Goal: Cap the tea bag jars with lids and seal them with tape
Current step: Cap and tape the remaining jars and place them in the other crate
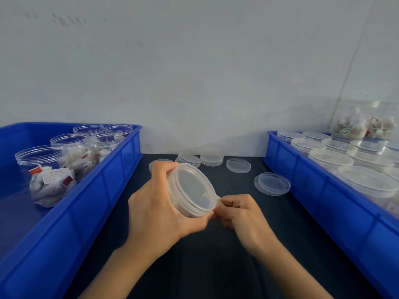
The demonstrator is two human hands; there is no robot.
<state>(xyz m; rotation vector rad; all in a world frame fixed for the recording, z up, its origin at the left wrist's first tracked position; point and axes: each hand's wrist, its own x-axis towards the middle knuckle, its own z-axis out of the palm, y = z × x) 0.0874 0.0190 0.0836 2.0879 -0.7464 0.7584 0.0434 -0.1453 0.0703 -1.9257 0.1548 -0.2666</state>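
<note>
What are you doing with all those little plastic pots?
The left hand holds a capped jar tilted on its side over the dark table, while the right hand pinches something small at the lid's rim, probably tape. Open jars of tea bags wait in the left blue bin; capped jars fill the right blue bin. Spare lids lie behind.

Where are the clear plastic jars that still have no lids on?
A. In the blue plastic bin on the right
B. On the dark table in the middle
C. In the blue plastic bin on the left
C: the open clear plastic jars holding tea bags stand in the left blue plastic bin.
</note>
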